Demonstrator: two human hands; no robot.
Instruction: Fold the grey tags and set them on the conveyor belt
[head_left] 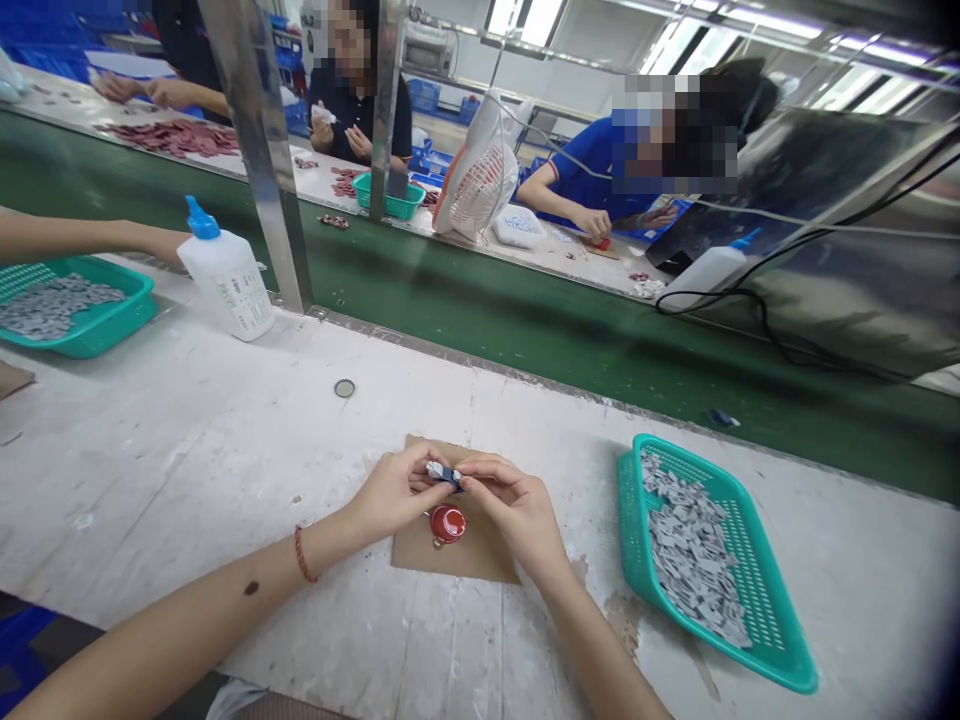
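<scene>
A small dark blue and white piece (444, 474) is pinched between the fingertips of both hands. My left hand (397, 490) holds its left end, and my right hand (517, 500) grips the right end. Just below the fingers, a small red cup-like object (448, 523) with a shiny inside rests on a brown cardboard sheet (465, 562). A small round metal cap (344, 388) lies on the white table, up and to the left of my hands.
A green basket (784, 640) of small grey pieces stands at right, another (112, 325) at far left beside a white bottle (229, 285). A metal post (266, 150) rises behind. Beyond the green belt (480, 310), people work at another table.
</scene>
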